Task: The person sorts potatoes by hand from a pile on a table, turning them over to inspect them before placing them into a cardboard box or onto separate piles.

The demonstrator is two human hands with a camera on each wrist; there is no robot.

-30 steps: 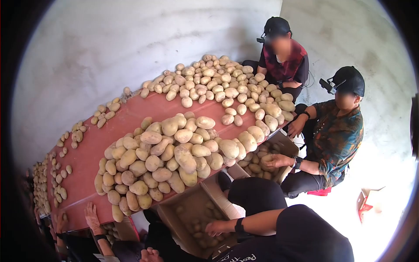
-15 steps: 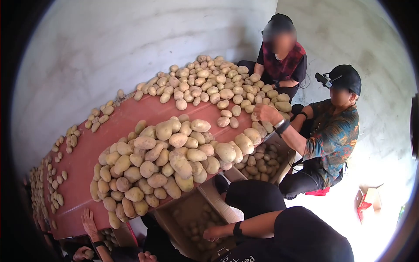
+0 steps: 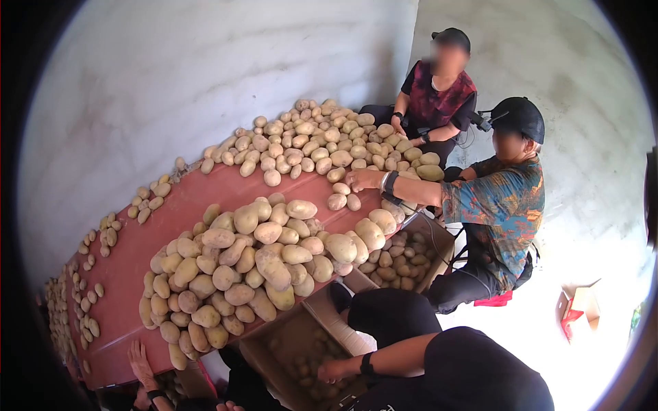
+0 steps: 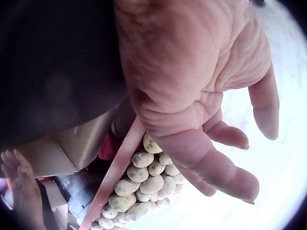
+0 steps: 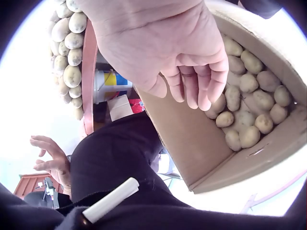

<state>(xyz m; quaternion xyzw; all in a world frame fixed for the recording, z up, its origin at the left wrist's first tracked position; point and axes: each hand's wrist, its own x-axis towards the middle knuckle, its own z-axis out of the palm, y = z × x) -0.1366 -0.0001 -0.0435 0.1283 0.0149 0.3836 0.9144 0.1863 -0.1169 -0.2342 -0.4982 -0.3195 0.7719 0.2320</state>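
My right hand [image 3: 334, 370] hangs over the cardboard box [image 5: 189, 139], fingers relaxed and bent downward, with nothing in it. Potatoes [image 5: 249, 84] lie inside the box, below and beyond the fingertips in the right wrist view. Only part of my left hand [image 3: 229, 407] shows at the bottom edge of the head view. The left wrist view has this left hand [image 4: 192, 91] up close, palm bare, fingers loosely bent and holding nothing. Next to my box, a large heap of potatoes [image 3: 223, 277] covers the near side of the red table [image 3: 123, 301].
A person in a patterned shirt [image 3: 493, 198] reaches across to potatoes at the table's right end. Behind sits another person [image 3: 445, 96]. Someone's hand [image 3: 140, 362] rests at the table's left edge. A second box of potatoes [image 3: 439, 250] and a small open box [image 3: 582, 301] stand to the right.
The person in the patterned shirt has lifted a hand from their box and stretched it over to the table's potatoes. My right hand stays over my box; the head view has shifted slightly.
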